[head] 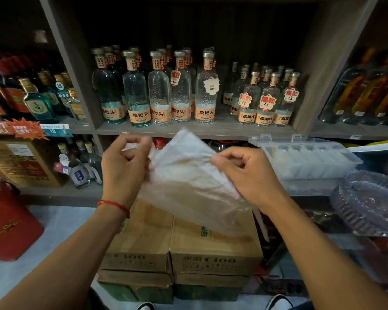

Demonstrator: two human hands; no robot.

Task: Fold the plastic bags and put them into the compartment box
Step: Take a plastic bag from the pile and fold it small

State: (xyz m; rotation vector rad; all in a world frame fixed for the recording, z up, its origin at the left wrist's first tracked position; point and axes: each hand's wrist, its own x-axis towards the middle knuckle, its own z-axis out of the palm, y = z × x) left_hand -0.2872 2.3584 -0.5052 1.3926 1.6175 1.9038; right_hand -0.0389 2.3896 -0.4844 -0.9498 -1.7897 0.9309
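Observation:
A clear plastic bag (189, 175) hangs in mid-air in front of the shelf, crumpled and partly spread. My left hand (123, 166) pinches its left edge near the top, and my right hand (244, 173) pinches its right edge with thumb and forefinger. The bag's lower part drapes down over the cardboard boxes. To the right stands the clear compartment box (309, 162) with its lid open; several of its slots hold folded whitish bags.
Stacked cardboard boxes (177, 249) stand right below my hands. Shelves of glass bottles (179, 92) fill the background. Clear plastic lids (370, 204) lie at the right and a red box (7, 224) sits on the floor at the left.

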